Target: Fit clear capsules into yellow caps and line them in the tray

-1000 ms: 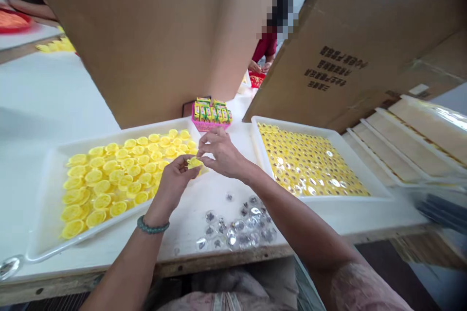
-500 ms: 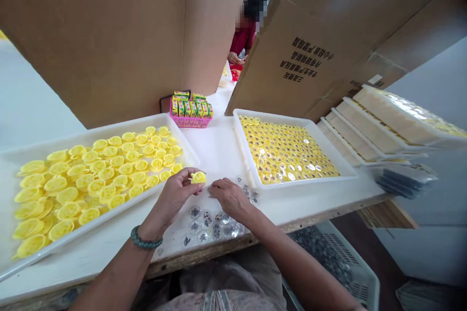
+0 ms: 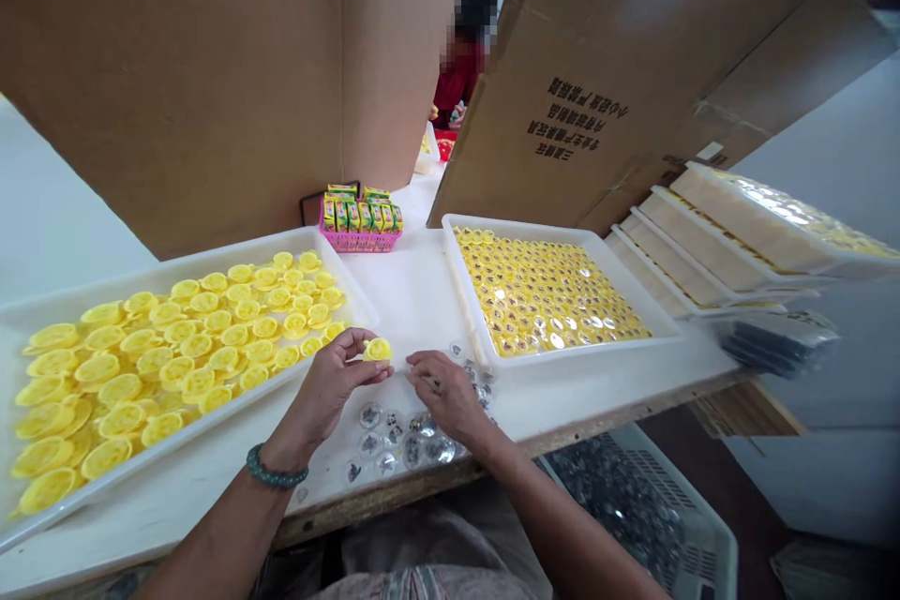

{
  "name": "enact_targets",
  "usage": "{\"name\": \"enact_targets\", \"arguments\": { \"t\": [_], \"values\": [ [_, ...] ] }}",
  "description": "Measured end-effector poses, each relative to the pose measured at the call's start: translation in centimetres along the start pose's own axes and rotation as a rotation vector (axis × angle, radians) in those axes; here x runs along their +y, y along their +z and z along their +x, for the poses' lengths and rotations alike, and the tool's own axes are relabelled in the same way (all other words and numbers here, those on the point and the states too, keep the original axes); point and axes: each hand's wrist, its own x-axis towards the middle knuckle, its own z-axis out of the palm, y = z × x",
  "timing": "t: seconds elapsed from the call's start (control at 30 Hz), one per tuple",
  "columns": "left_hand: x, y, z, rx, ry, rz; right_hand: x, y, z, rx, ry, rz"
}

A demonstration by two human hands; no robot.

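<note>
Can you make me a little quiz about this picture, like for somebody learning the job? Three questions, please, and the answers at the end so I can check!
1. True or false: the left hand is holding a yellow piece in its fingers.
2. Pick one: the basket with the small boxes in it is a) blue, b) pink, c) white.
3. Which is nearer to the right hand: the clear discs or the basket?

Key: 1. True. 2. b. 3. The clear discs.
</note>
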Motion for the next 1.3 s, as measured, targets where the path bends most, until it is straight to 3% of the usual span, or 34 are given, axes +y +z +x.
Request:
{"name": "enact_targets", "arguments": {
  "t": [0.13, 0.27, 0.43, 0.63, 0.87, 1.07, 1.3],
  "values": [
    [-0.1, 0.2, 0.1, -0.017, -0.037, -0.012, -0.6, -0.2, 0.8, 0.113, 0.358, 0.652],
    [-0.1, 0.3, 0.1, 0.002, -0.032, 0.005, -0.9, 0.1, 1.3, 0.198, 0.465, 0.999],
    [-0.3, 0.1, 0.1, -0.017, 0.001, 0.039, -1.7, 0.1, 1.1, 0.166, 0.364, 0.985],
    [-0.8, 0.0, 0.2, -0.082, 0.088, 0.249, -3.0, -0.4, 0.9, 0.138, 0.255, 0.917],
    [-0.5, 0.1, 0.1, -0.129, 0.069, 0.242, -3.8, -0.5, 0.7, 0.105, 0.213, 1.040],
    [-0.6, 0.0, 0.1, -0.133, 0.075, 0.243, -4.0, -0.7, 1.0, 0.092, 0.262, 1.206],
    [-0.7, 0.0, 0.3, -0.113, 0.069, 0.223, -3.3, -0.1, 1.3, 0.177, 0.360, 1.272]
  ]
}}
